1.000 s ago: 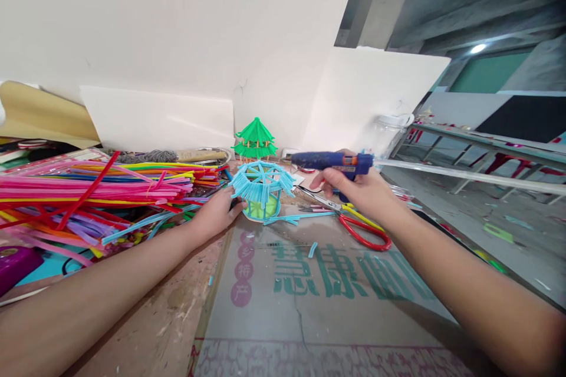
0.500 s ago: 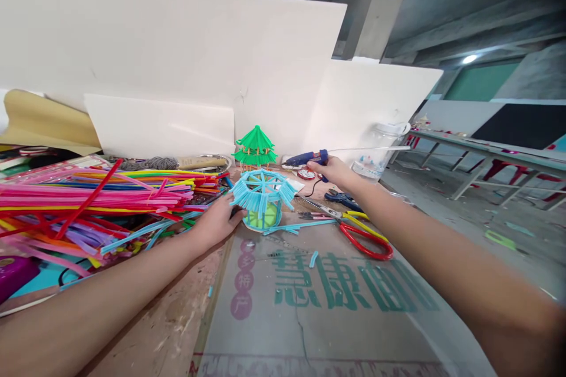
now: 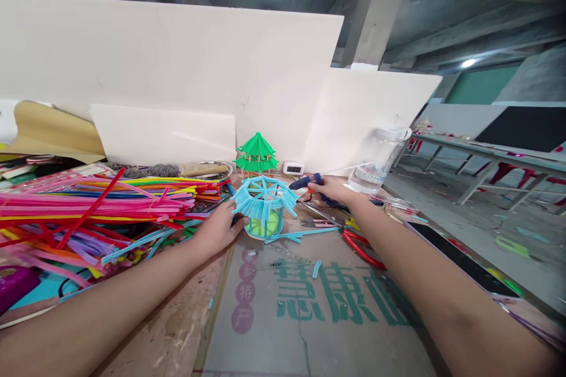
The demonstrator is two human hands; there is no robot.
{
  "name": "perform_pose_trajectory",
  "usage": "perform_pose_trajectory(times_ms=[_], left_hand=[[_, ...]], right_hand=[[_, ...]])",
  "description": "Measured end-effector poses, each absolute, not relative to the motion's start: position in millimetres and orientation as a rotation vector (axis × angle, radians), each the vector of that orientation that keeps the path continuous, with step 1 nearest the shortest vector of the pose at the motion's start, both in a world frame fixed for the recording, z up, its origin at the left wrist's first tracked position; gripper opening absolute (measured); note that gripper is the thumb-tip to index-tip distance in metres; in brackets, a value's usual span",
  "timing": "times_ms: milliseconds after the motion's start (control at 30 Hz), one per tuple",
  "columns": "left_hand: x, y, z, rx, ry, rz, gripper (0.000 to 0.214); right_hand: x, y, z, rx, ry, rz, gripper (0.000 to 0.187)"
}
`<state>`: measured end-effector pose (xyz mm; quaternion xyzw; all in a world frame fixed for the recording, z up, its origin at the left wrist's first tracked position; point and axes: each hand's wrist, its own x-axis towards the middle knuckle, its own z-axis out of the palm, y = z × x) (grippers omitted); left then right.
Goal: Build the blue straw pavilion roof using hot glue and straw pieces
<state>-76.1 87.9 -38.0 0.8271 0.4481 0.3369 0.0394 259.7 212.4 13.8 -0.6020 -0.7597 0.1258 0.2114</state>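
Observation:
A small pavilion model [image 3: 265, 197] of light blue pipe cleaners with a green base stands on the table. My left hand [image 3: 219, 228] closes on its left side, thumb towards me and the other fingers partly hidden behind it. My right hand [image 3: 332, 189] grips a dark blue hot glue gun [image 3: 302, 182], its nozzle close to the right edge of the model's blue roof. A clear glue stick [image 3: 354, 168] juts from the back of the gun. Just behind the blue model rises a green tiered roof [image 3: 257, 153].
Bundles of coloured pipe cleaners [image 3: 101, 200] lie on the left. Red-handled scissors [image 3: 360, 247] rest under my right forearm, with a phone [image 3: 462, 259] further right. A small digital clock [image 3: 293, 168] and a clear plastic jug [image 3: 375, 159] stand at the back before white boards [image 3: 177, 65].
My right hand has brought the glue gun down and nearer to the blue model, uncovering the clock. My left hand stays on the model. The camera view has shifted slightly.

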Motion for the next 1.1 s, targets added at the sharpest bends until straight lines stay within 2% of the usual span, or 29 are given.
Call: perform_pose_trajectory(times_ms=[200, 367, 600, 667, 800, 1100], left_hand=[[-76.9, 88.8, -39.8, 2.503, 1.383, 1.052, 0.026], [-78.3, 90.5, -42.4, 2.526, 1.412, 1.01, 0.027], [-78.5, 91.3, -41.3, 2.547, 1.36, 1.015, 0.025], [-78.6, 91.3, -41.4, 2.549, 1.347, 1.029, 0.026], [-78.7, 91.5, -42.3, 2.538, 1.358, 1.052, 0.027], [-75.2, 86.8, -35.5, 2.508, 1.346, 1.043, 0.032]], right_hand=[[270.6, 197.4, 33.2, -1.762, -2.215, 0.102, 0.029], [266.0, 145.6, 50.1, -1.678, -2.275, -0.069, 0.026], [222.3, 64.4, 42.8, -1.326, -2.552, 0.161, 0.02], [213.8, 52.1, 36.2, -1.269, -2.592, 0.097, 0.019], [207.9, 46.3, 20.6, -1.232, -2.619, -0.082, 0.016], [207.5, 55.5, 1.5, -1.217, -2.616, 0.025, 0.013]])
